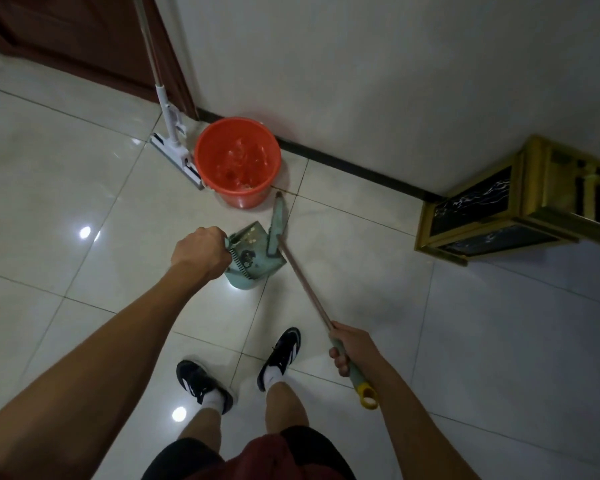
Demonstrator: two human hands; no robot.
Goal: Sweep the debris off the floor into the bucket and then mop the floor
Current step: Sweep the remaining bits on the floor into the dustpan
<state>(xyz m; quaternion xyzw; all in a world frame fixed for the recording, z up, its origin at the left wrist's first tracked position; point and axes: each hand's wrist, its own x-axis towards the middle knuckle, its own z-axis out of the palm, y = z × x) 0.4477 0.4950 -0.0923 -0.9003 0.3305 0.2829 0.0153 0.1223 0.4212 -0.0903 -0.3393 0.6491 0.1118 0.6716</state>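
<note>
Near the orange bucket (237,161) by the wall, the left hand (201,252) grips the green dustpan (253,254) while the right hand (349,348) clasps the broom (303,285) handle. Keep the pan level (debris inside is hard to make out), then tip it slowly over the bucket's rim.

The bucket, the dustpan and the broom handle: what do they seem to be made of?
The bucket looks like plastic: even orange-red colour, smooth moulded rim, slight sheen. The dustpan seems plastic too: pale green, dull, scuffed and stained. The broom handle is a thin brownish rod, wood or coated metal, hard to tell, ending in a greenish grip with a yellow loop, probably plastic.
</note>
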